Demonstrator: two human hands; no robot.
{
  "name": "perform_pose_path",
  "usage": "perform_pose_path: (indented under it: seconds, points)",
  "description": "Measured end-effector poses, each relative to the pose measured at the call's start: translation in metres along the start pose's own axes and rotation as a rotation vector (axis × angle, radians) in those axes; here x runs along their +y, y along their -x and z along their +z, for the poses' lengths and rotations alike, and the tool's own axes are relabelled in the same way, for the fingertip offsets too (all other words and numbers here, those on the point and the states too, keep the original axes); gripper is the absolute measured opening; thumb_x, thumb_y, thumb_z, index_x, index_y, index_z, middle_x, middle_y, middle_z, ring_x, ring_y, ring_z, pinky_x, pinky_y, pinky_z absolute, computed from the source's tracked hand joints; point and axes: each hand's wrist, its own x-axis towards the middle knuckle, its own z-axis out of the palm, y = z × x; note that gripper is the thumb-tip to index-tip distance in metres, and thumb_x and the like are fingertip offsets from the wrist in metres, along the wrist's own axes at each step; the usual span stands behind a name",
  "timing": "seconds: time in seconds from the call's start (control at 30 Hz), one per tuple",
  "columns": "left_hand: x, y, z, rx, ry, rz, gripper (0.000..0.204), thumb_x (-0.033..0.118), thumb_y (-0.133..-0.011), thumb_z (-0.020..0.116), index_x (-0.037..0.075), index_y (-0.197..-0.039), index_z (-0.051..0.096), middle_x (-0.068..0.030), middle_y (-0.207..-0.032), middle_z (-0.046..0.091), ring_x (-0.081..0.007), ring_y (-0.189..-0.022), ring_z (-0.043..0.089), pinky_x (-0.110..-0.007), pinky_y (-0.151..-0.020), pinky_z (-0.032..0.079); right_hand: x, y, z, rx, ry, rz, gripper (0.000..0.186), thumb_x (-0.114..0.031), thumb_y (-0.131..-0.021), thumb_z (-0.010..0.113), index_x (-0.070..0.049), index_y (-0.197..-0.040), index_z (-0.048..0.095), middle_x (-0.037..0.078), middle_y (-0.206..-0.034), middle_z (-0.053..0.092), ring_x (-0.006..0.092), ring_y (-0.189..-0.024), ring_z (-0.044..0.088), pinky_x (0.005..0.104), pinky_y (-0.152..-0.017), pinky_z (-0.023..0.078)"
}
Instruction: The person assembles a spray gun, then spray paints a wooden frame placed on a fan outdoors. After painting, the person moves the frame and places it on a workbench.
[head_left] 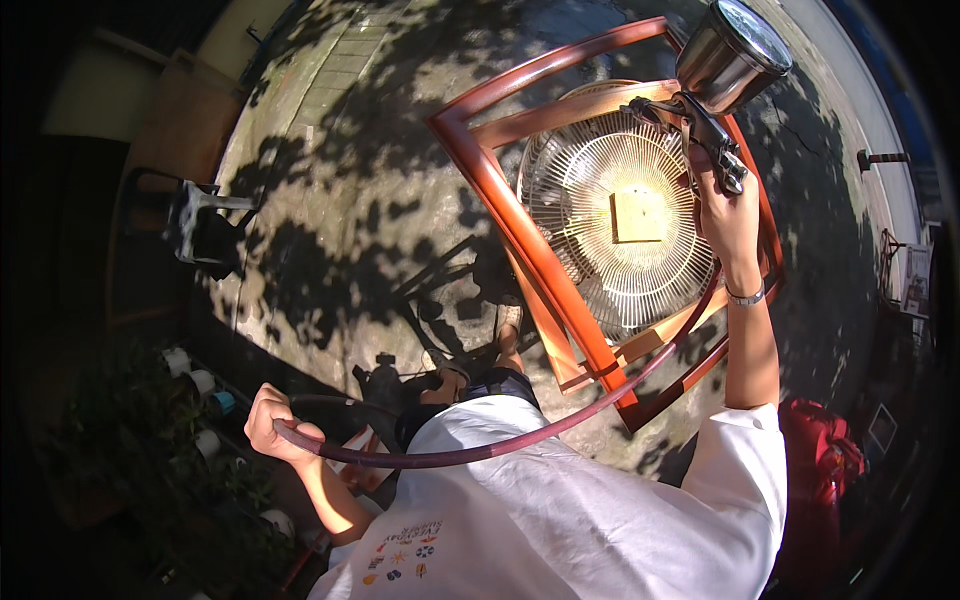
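Right hand (728,218) is gripping a metal spray gun (712,135), upper right.
Left hand (278,424) is clenching the hose (500,450), lower left; the wooden frame (546,280), upper right of centre, is lying leftward of the nearer right fingers, long axis slanting down-right.

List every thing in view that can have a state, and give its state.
Left grip: closed round the hose.
Right grip: closed on the spray gun.
Hose: bowed in a curve.
Spray gun: held up; spraying or not, cannot tell.
Wooden frame: reddish-brown, sunlit.
Wire grille: partly behind the frame.
Bracelet: worn round the right wrist.
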Motion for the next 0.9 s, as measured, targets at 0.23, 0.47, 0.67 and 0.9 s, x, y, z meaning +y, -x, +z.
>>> perform_pose_path:
  seconds: [0.23,0.47,0.67,0.9]
  points:
    - [0.012,-0.002,0.024,-0.156,0.022,0.065,0.068,0.056,-0.065,0.083,0.005,-0.060,0.039,-0.0004,-0.056,0.032,-0.0143,-0.051,0.034,-0.028,-0.048,0.021,0.076,-0.067,-0.035,0.207,0.091,0.076,0.032,-0.031,-0.095,0.063,0.001,-0.093,0.068,0.001,-0.062,0.061,0.0067,-0.041,0.048,0.0260,-0.038,0.034]
    - [0.025,-0.005,0.048,-0.250,0.070,0.092,0.066,0.049,-0.059,0.087,0.006,-0.059,0.037,-0.0020,-0.054,0.032,-0.0170,-0.047,0.033,-0.029,-0.045,0.023,0.112,-0.124,-0.064,0.488,0.366,-0.008,0.046,-0.044,-0.093,0.062,-0.001,-0.077,0.066,0.001,-0.051,0.053,0.0105,-0.042,0.053,0.0280,-0.042,0.039]
    - [0.020,-0.004,0.051,-0.277,0.089,0.081,0.066,0.049,-0.056,0.088,0.006,-0.059,0.038,-0.0022,-0.054,0.031,-0.0181,-0.045,0.032,-0.029,-0.044,0.024,0.080,-0.133,-0.082,0.453,0.357,0.145,0.051,-0.050,-0.093,0.060,-0.002,-0.077,0.066,0.003,-0.053,0.057,0.0129,-0.042,0.057,0.0286,-0.043,0.044]
    - [-0.008,-0.004,0.020,-0.214,0.146,-0.041,0.066,0.055,-0.072,0.080,0.005,-0.059,0.039,-0.0015,-0.054,0.033,-0.0145,-0.047,0.033,-0.027,-0.046,0.021,0.011,-0.068,-0.052,0.121,0.108,0.120,0.039,-0.037,-0.097,0.059,-0.001,-0.082,0.062,-0.001,-0.052,0.053,0.0063,-0.035,0.042,0.0247,-0.034,0.030]
